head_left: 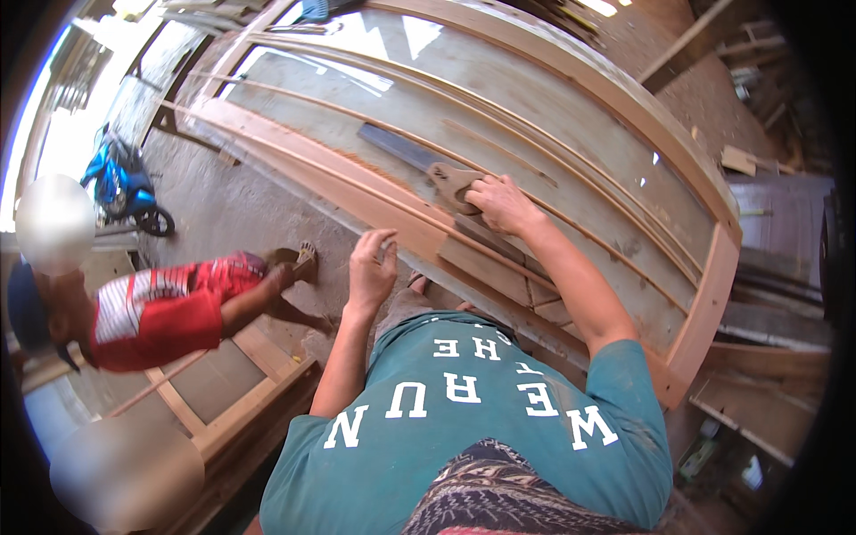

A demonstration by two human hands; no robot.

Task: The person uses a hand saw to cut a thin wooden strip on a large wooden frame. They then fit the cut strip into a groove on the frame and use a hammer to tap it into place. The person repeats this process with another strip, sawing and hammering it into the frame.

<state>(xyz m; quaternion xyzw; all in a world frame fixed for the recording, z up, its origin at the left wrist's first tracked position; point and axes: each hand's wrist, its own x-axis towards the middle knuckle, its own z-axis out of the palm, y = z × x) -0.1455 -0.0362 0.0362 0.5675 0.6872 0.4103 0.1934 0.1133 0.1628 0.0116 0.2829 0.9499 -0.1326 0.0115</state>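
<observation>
My right hand (506, 203) is closed around the brown wooden handle of a handsaw (450, 183). The saw's dark blue-grey blade (392, 145) points away to the left, over the glass panel (499, 98) of a large wooden frame (664, 109). Below the saw runs a thin wooden strip (357, 184), along the frame's near side. My left hand (373, 270) is raised just off that near edge, fingers loosely bent and apart, with nothing visible in it. More thin strips (571, 147) lie lengthwise across the glass.
At the left a person in a red shirt (183, 308) stands or walks beside another wooden frame (254, 410). A blue motorbike (125, 183) is parked farther back on the floor. Timber pieces (758, 357) are stacked at the right.
</observation>
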